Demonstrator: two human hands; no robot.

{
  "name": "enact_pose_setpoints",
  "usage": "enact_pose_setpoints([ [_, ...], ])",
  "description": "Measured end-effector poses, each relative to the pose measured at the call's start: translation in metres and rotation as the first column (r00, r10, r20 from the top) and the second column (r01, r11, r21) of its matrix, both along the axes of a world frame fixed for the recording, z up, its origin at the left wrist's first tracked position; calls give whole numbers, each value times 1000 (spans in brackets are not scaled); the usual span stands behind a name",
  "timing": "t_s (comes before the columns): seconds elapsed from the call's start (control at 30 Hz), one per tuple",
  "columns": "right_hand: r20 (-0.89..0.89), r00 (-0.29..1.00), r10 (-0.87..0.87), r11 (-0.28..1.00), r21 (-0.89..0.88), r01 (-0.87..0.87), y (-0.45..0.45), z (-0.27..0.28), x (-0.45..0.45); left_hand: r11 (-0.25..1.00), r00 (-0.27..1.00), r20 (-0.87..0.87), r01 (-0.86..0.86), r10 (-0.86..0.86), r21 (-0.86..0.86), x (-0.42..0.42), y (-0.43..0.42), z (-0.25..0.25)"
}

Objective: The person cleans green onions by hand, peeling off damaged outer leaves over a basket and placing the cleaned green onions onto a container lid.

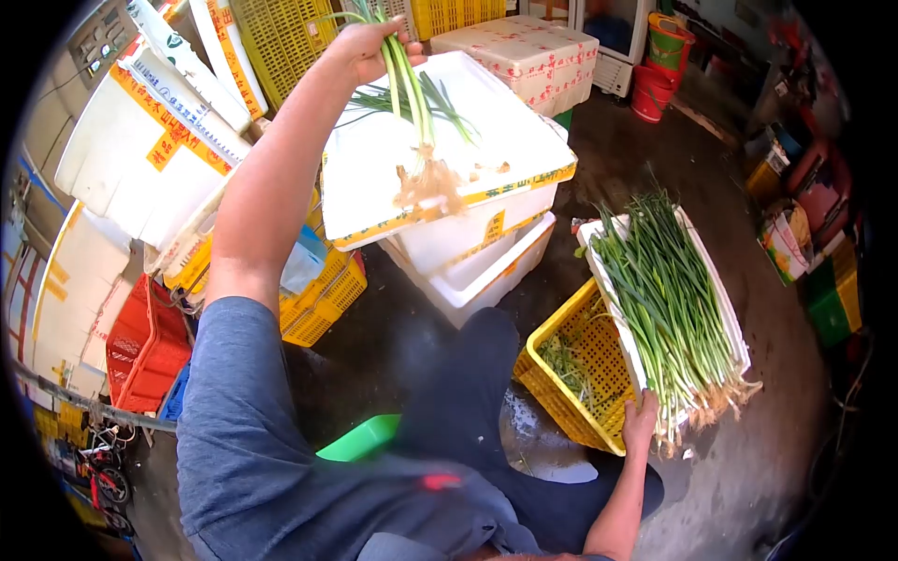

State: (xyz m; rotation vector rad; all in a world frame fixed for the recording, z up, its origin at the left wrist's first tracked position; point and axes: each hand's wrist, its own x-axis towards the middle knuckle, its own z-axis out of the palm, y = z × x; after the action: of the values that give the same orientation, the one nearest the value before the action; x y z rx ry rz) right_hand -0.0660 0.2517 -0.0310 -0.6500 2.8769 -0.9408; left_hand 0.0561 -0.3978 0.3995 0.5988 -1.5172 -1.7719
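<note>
My left hand (372, 51) is raised at the top, closed round the green stems of a small bunch of scallions (416, 112). Their pale roots hang down over the white foam lid (505, 122) on stacked foam boxes, where a few more green leaves lie. At the lower right, my right hand (641, 421) has its fingers bent at the near edge of a white foam tray (610, 304); its grip is partly hidden. A large pile of scallions (669, 299) fills that tray, roots toward me. The tray rests partly over a yellow crate (552, 374) with loose green scraps inside.
A green plastic piece (363, 438) shows beside my leg. Yellow crates (327, 294), a red crate (148, 346) and white foam panels (140, 140) stand at the left. Behind are a taped foam box (519, 61) and red buckets (652, 92). The floor looks wet.
</note>
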Motion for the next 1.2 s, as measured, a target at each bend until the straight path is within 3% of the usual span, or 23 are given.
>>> enact_pose_setpoints([
  [0.13,10,1000,25,1000,4,-25,-1,-2,1,980,951,264,-185,159,75,-19,-50,-51],
  [0.3,12,1000,-4,1000,17,3,5,-1,5,985,914,391,41,-106,170,-28,-73,-119],
  [0.43,25,999,-20,1000,-4,21,7,3,2,999,848,528,43,-44,13,-19,-60,-133],
  [0.53,11,1000,-18,1000,-18,18,7,0,-1,981,678,723,13,132,-192,-10,-42,-128],
  [0.57,11,1000,-11,1000,-17,11,7,0,-2,986,647,761,82,59,-147,-4,-46,-131],
  [0.73,46,998,-52,997,-53,55,3,4,0,913,695,712,224,94,-340,24,-5,-138],
  [0.83,118,988,-102,986,-123,116,6,-8,-5,913,793,600,167,101,-373,30,7,-149],
  [0.97,127,988,-91,981,-159,111,13,-23,-11,605,672,620,312,404,-733,38,41,-134],
  [1.0,108,991,-80,985,-142,95,13,-22,-11,564,712,571,295,409,-771,39,56,-129],
  [1.03,91,993,-70,989,-123,81,13,-20,-11,545,766,529,284,366,-789,40,77,-118],
  [1.13,316,938,-141,955,-208,213,-8,27,6,482,901,402,282,164,-829,41,140,-101],
  [1.2,93,992,-91,979,-173,106,-2,17,-3,520,912,399,385,-89,-763,36,172,-109],
])
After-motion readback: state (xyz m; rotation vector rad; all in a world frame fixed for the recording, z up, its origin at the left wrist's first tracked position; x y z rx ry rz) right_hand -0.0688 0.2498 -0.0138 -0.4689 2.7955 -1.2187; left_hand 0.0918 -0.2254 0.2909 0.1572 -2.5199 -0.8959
